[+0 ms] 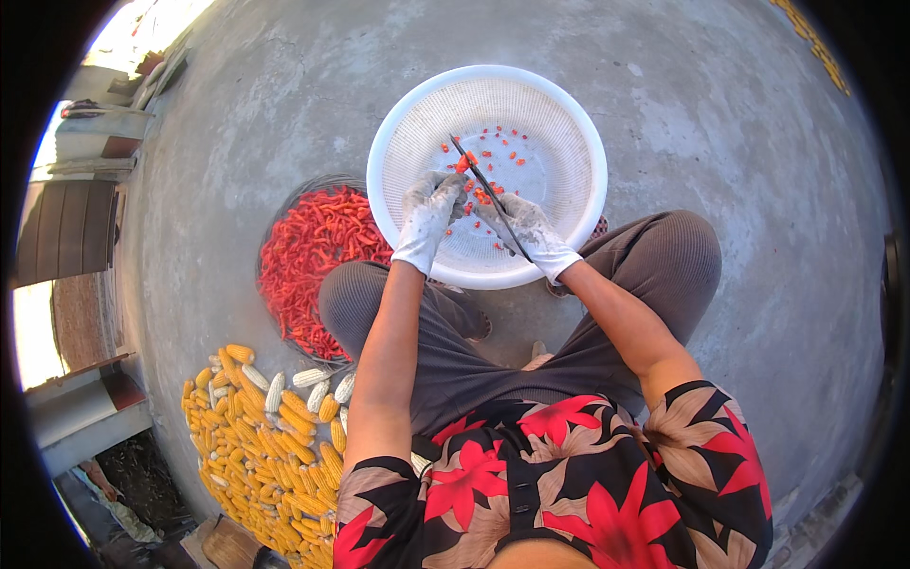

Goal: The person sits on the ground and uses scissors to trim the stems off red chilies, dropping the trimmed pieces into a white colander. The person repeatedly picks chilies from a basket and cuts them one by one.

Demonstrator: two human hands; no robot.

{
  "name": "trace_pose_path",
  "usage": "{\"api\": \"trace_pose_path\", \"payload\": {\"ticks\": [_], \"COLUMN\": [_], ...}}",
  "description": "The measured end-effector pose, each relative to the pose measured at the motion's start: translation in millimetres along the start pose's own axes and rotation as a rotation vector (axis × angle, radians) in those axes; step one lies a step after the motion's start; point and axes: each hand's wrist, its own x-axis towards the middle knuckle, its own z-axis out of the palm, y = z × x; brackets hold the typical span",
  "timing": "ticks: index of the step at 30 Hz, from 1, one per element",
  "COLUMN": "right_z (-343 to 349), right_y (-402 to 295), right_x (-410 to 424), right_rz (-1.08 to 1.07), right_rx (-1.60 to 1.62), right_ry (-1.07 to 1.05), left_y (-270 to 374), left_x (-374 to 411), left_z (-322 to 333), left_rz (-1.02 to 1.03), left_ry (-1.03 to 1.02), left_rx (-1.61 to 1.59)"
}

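A white plastic strainer basin (593, 171) sits in front of my knees, with small cut pieces of red chili (486, 153) scattered over its bottom. Above it my left hand (432, 213), in a stained white glove, pinches a red chili pepper (463, 163). My right hand (527, 231), gloved as well, is closed around a dark, long, narrow metal tool (475, 171), which looks like scissors or a knife; which one I cannot tell. Its upper part lies across the chili. The fingertips of both hands are partly hidden.
A round wire basket (274, 313) full of red chilies (320, 249) stands left of the basin, beside my left knee. Corn cobs (263, 455), mostly yellow, cover the concrete floor (234, 149) at lower left. More cobs (814, 43) lie at the far upper right.
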Motion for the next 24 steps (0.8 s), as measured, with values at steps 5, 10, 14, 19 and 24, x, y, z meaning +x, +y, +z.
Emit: {"api": "trace_pose_path", "payload": {"ticks": [5, 10, 14, 19, 24], "right_z": [-2, -3, 0, -2, -8], "right_y": [-4, -2, 4, 4, -11], "right_x": [-2, -3, -1, -2, -6], "right_rz": [-0.038, -0.058, -0.102, -0.040, 0.170], "right_rx": [-0.009, 0.000, -0.044, -0.019, 0.104], "right_ry": [0.008, -0.005, 0.013, -0.044, -0.144], "left_y": [-3, -3, -3, -5, -4], "left_x": [4, 4, 6, 6, 5], "left_z": [-3, -3, -4, -4, -5], "left_rz": [0.001, -0.010, -0.010, -0.023, -0.051], "left_ry": [0.010, 0.033, 0.024, 0.011, -0.023], "left_rx": [0.029, 0.040, 0.065, 0.065, -0.004]}}
